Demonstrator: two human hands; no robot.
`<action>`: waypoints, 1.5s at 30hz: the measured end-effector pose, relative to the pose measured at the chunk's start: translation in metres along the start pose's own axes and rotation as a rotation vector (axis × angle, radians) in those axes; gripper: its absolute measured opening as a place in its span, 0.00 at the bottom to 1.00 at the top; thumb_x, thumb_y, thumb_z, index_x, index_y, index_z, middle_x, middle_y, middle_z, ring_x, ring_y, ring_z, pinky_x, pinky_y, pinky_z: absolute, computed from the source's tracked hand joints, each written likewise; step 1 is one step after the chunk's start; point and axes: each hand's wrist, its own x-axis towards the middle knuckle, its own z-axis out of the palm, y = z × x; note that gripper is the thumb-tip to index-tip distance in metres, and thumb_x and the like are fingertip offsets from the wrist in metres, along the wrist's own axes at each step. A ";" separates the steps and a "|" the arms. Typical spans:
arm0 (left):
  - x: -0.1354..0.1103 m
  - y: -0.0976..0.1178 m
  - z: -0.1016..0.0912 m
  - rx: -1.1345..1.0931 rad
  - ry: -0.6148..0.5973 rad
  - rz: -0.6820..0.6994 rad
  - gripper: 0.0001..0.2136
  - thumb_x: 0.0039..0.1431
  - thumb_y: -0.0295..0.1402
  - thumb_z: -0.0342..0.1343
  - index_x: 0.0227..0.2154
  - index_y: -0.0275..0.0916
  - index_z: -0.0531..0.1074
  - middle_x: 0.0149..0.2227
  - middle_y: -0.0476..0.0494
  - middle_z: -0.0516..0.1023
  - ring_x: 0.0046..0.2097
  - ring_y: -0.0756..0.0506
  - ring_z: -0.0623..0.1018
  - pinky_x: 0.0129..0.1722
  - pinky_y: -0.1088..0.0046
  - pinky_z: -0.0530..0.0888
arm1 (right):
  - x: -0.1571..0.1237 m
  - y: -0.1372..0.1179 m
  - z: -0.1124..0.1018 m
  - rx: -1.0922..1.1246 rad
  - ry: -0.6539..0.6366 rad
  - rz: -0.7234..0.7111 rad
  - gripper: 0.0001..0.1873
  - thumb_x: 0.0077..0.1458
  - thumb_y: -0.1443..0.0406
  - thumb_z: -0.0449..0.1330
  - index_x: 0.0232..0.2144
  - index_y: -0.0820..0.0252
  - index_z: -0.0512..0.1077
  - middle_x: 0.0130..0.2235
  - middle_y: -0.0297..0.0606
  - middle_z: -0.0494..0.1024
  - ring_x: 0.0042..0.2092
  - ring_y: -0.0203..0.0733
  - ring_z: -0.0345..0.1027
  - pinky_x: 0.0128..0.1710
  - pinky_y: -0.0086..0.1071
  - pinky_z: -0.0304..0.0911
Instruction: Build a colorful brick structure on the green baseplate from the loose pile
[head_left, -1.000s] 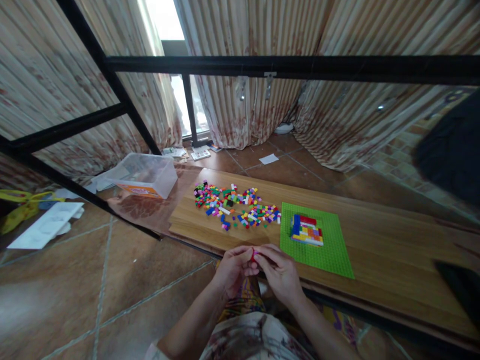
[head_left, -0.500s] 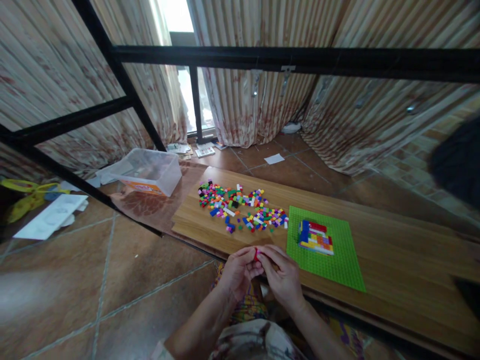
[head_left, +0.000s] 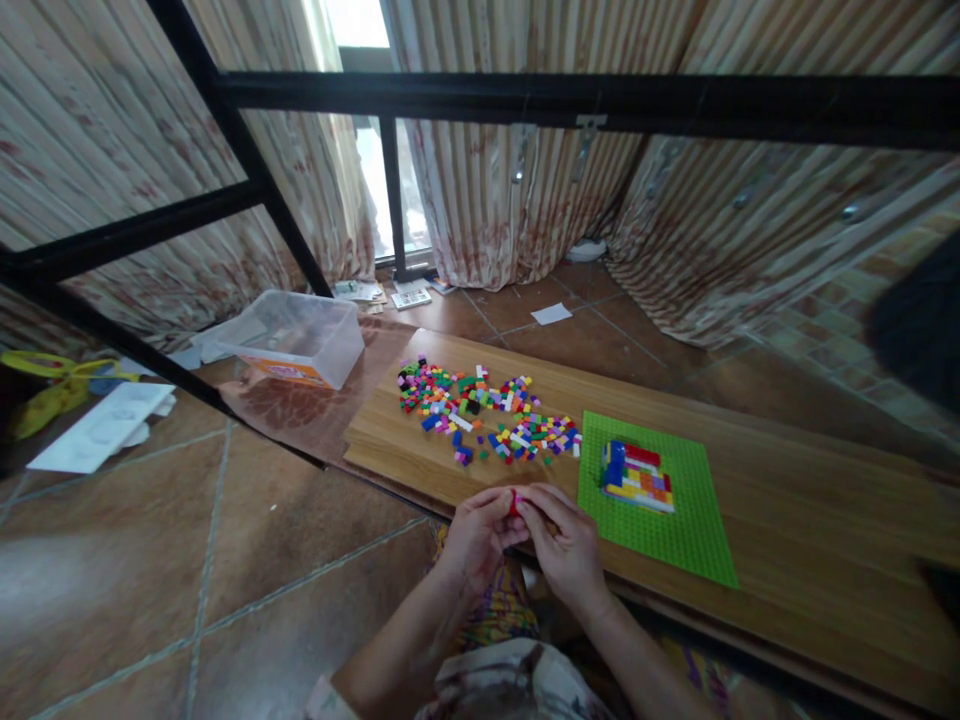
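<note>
My left hand (head_left: 480, 532) is closed in a pinch on a small red toy brick (head_left: 514, 503). Against it, my right hand (head_left: 562, 540) pinches a small pink piece (head_left: 520, 499) that touches the red one; fingers cover most of both. The two hands meet at the near edge of the wooden board. Just right of them lies a green baseplate (head_left: 694, 530), bearing a low structure (head_left: 637, 478) of blue, red, white, yellow and orange bricks. Beyond my hands, loose coloured bricks (head_left: 517, 436) are scattered over the board.
A clear plastic box (head_left: 337, 345) with an orange label stands at the left end of the table. The wooden board (head_left: 810, 500) stretches to the right. Black metal bars (head_left: 480, 95) cross above it. Papers (head_left: 551, 314) lie on the tiled floor.
The view has shifted slightly. Both hands remain together around the red and pink pieces, with barely any finger movement. The bricks and baseplate keep their arrangement.
</note>
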 end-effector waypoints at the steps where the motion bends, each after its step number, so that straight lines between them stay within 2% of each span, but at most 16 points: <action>1: 0.000 -0.002 0.001 -0.029 0.021 -0.004 0.09 0.45 0.29 0.66 0.31 0.31 0.76 0.23 0.47 0.75 0.23 0.54 0.73 0.28 0.77 0.76 | -0.001 0.001 0.001 -0.003 0.025 0.001 0.09 0.59 0.67 0.57 0.40 0.54 0.75 0.40 0.37 0.77 0.42 0.39 0.72 0.43 0.32 0.68; 9: 0.005 0.003 0.009 -0.041 0.012 -0.023 0.05 0.54 0.26 0.59 0.35 0.33 0.74 0.28 0.44 0.78 0.27 0.53 0.76 0.34 0.76 0.77 | 0.010 0.013 -0.003 -0.048 0.076 0.122 0.10 0.60 0.62 0.55 0.41 0.56 0.74 0.40 0.39 0.77 0.42 0.40 0.72 0.43 0.34 0.67; 12: 0.006 0.007 0.007 -0.029 0.015 -0.029 0.06 0.56 0.26 0.57 0.37 0.33 0.74 0.32 0.42 0.79 0.28 0.54 0.76 0.35 0.76 0.77 | 0.023 0.022 -0.006 -0.241 0.003 0.132 0.12 0.60 0.63 0.53 0.40 0.59 0.75 0.38 0.41 0.77 0.40 0.42 0.71 0.43 0.36 0.66; 16: 0.004 0.014 0.002 -0.024 0.014 -0.008 0.07 0.57 0.28 0.57 0.39 0.33 0.74 0.34 0.40 0.79 0.30 0.54 0.77 0.36 0.78 0.76 | 0.038 0.033 -0.006 -0.474 -0.130 0.057 0.12 0.59 0.68 0.51 0.38 0.60 0.75 0.37 0.43 0.76 0.40 0.44 0.69 0.43 0.38 0.65; 20: 0.002 0.018 -0.002 0.011 -0.012 -0.001 0.11 0.52 0.24 0.61 0.40 0.34 0.74 0.33 0.44 0.78 0.30 0.54 0.76 0.37 0.78 0.76 | 0.045 0.040 -0.002 -0.529 -0.127 0.036 0.14 0.56 0.71 0.52 0.41 0.60 0.74 0.39 0.44 0.75 0.42 0.45 0.68 0.44 0.38 0.65; 24: 0.000 0.017 -0.003 0.082 -0.006 0.016 0.14 0.49 0.25 0.64 0.41 0.34 0.75 0.31 0.46 0.77 0.29 0.55 0.75 0.35 0.78 0.76 | 0.045 0.038 -0.002 -0.484 -0.067 0.035 0.18 0.55 0.72 0.52 0.47 0.61 0.71 0.43 0.45 0.74 0.46 0.47 0.68 0.48 0.42 0.65; 28: 0.001 0.013 -0.001 0.186 -0.011 0.038 0.18 0.46 0.31 0.67 0.41 0.34 0.74 0.31 0.45 0.78 0.28 0.54 0.75 0.34 0.78 0.75 | 0.040 0.023 -0.008 -0.376 -0.010 0.062 0.18 0.58 0.71 0.49 0.47 0.59 0.71 0.45 0.45 0.75 0.47 0.45 0.68 0.49 0.42 0.65; 30: 0.002 0.011 0.000 0.243 -0.014 0.062 0.19 0.44 0.34 0.68 0.40 0.35 0.73 0.30 0.46 0.78 0.27 0.54 0.74 0.32 0.78 0.74 | 0.034 0.012 -0.012 -0.282 -0.041 0.062 0.17 0.59 0.71 0.49 0.46 0.57 0.72 0.45 0.43 0.75 0.48 0.43 0.69 0.49 0.40 0.65; 35: 0.002 0.008 0.004 0.403 -0.088 0.100 0.20 0.43 0.38 0.68 0.38 0.35 0.71 0.27 0.50 0.77 0.24 0.55 0.72 0.27 0.80 0.70 | 0.009 -0.009 -0.025 -0.061 -0.219 0.084 0.16 0.60 0.69 0.52 0.47 0.52 0.72 0.44 0.38 0.76 0.47 0.39 0.69 0.48 0.36 0.65; 41: 0.000 0.001 0.012 0.534 -0.238 0.076 0.21 0.46 0.40 0.66 0.41 0.35 0.70 0.25 0.49 0.76 0.22 0.55 0.70 0.24 0.80 0.67 | -0.008 -0.007 -0.044 0.062 -0.185 0.209 0.12 0.59 0.67 0.55 0.43 0.53 0.74 0.40 0.37 0.76 0.42 0.38 0.71 0.42 0.33 0.67; 45: 0.003 -0.004 0.022 0.549 -0.234 0.064 0.20 0.44 0.40 0.67 0.39 0.35 0.72 0.25 0.49 0.77 0.22 0.55 0.70 0.24 0.80 0.67 | -0.008 -0.002 -0.052 0.038 -0.163 0.206 0.11 0.59 0.67 0.55 0.41 0.53 0.75 0.40 0.37 0.77 0.42 0.38 0.71 0.43 0.34 0.66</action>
